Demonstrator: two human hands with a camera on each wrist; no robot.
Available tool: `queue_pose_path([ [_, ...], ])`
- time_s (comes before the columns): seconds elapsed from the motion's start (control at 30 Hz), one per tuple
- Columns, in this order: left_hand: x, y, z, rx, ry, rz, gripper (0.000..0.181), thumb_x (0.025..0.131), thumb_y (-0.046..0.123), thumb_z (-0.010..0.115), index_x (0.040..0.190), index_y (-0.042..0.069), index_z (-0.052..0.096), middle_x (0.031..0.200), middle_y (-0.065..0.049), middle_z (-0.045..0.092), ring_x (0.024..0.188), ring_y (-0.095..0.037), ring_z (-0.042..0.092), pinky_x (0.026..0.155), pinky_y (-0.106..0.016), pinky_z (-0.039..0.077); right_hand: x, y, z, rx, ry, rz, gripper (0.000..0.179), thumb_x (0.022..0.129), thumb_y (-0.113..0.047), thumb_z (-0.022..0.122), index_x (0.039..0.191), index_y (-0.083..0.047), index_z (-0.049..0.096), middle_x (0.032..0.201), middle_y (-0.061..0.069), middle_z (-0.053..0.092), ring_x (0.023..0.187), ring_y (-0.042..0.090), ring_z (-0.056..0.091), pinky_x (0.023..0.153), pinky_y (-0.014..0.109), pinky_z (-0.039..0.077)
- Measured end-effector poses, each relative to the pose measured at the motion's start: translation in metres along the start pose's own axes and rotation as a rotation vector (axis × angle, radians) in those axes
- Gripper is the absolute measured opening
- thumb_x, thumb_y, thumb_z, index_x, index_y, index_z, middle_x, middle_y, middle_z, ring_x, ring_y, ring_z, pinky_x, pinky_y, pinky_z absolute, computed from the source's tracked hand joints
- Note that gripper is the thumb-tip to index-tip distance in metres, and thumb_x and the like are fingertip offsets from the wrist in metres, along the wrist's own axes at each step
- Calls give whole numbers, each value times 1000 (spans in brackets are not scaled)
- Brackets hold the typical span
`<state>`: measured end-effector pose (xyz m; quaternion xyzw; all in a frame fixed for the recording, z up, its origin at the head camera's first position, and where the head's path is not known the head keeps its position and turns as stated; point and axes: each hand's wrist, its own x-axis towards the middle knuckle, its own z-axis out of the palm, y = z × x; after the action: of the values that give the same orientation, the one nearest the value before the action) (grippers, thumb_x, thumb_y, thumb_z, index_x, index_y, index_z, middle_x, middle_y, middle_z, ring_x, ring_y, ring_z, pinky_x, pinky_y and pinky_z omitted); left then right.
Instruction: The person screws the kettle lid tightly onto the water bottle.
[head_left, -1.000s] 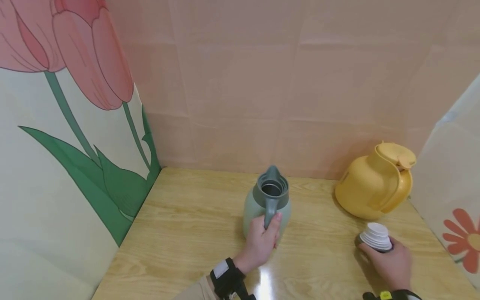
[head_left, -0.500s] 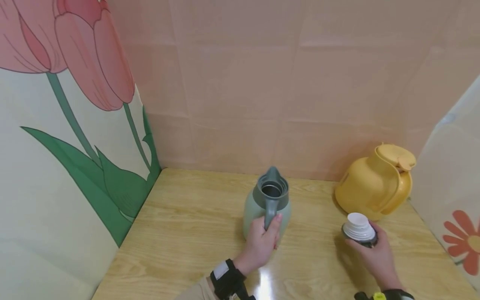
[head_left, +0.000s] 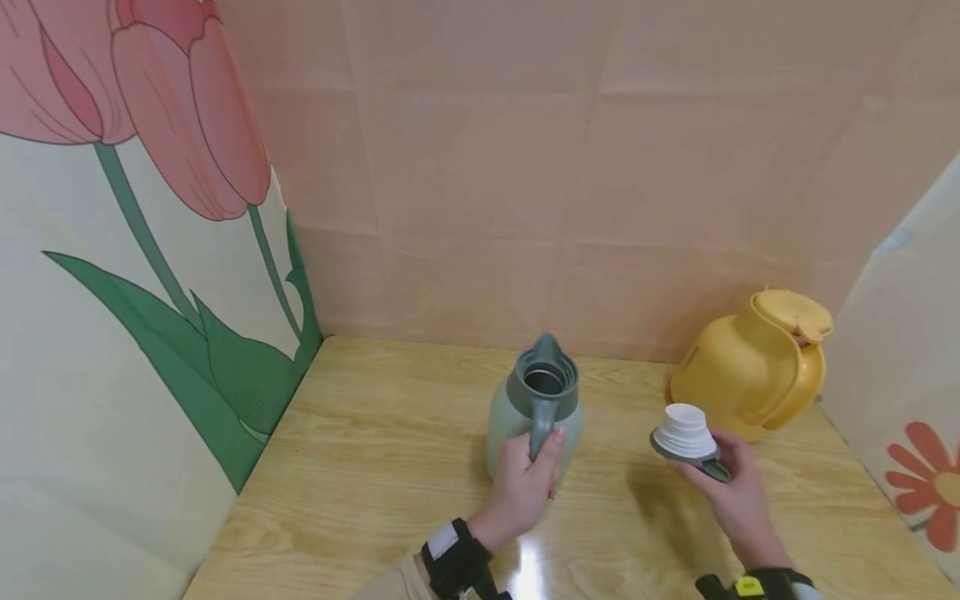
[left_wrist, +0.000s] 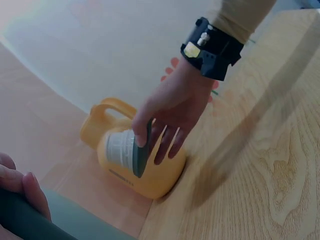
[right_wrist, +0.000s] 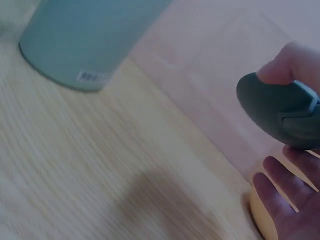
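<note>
Currently, table (head_left: 375, 450): pale wood grain, w/ pink creased backdrop (head_left: 480, 167) along far edge; tulip print (head_left: 191, 117) on L side, red flower print (head_left: 930, 487) on R.
Wrist straps: black, one per arm; L one (head_left: 455, 557), R one (head_left: 761, 583).
In the way: R hand & stopper cover part of yellow jug in L wrist view; L hand hides part of green jug's lower body in head view.
Yellow jug (head_left: 731, 367): back R of table, near backdrop, own lid on top, contents hidden.
Green jug (head_left: 516, 412): approx mid-table, upright, uncovered; mouth shows dark inside, can't tell what's in it.
Stopper (head_left: 686, 433): white stepped part up, dark green base below, off the table btwn the jugs, tilted, well apart from green jug.
L hand (head_left: 521, 483): wrapped round green jug's handle.
R hand (head_left: 738, 492): pinches stopper's base, thumb vs. fingers.
Hands: well apart.
</note>
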<state>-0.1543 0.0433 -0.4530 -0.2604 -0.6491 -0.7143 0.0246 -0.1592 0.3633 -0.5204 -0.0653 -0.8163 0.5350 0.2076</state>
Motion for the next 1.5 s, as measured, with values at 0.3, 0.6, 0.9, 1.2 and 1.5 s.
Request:
queue_pose_path([
  [0.3, 0, 2, 0, 10, 2, -9, 51, 111, 30, 45, 66, 5, 45, 53, 3, 43, 47, -7, 45, 52, -19, 41, -5, -15, 24, 359, -37, 120, 57, 89, 14, 67, 132, -16, 44, 124, 0, 45, 100, 0, 58, 81, 12, 49],
  [0.6, 1, 2, 0, 26, 1, -6, 53, 111, 30, 45, 65, 4, 46, 51, -3, 44, 46, -8, 45, 52, -18, 40, 10, -38, 30, 556, -67, 42, 50, 95, 19, 45, 138, -6, 37, 133, 7, 35, 107, 13, 58, 79, 29, 58],
  [0.9, 2, -1, 1, 26, 22, 42, 50, 111, 25, 46, 64, 8, 46, 51, 5, 44, 44, -7, 47, 48, -20, 42, 33, -72, 17, 327, -70, -58, 51, 100, 3, 45, 147, -16, 44, 128, 4, 42, 101, 13, 57, 76, 19, 53],
  [1.2, 2, -4, 1, 28, 34, 69, 49, 111, 23, 47, 63, 10, 45, 50, 4, 43, 44, -8, 46, 45, -21, 44, 54, -106, 17, -52, -19, -217, 44, 104, -12, 43, 147, -2, 48, 123, 2, 46, 98, 14, 46, 71, 18, 43],
  [1.5, 1, -2, 1, 30, 43, 63, 49, 111, 23, 47, 63, 9, 46, 50, 5, 44, 44, -4, 46, 44, -22, 42, 64, -148, 22, -120, -42, -271, 47, 107, -21, 38, 152, -9, 46, 116, 2, 42, 90, 17, 42, 71, 25, 38],
])
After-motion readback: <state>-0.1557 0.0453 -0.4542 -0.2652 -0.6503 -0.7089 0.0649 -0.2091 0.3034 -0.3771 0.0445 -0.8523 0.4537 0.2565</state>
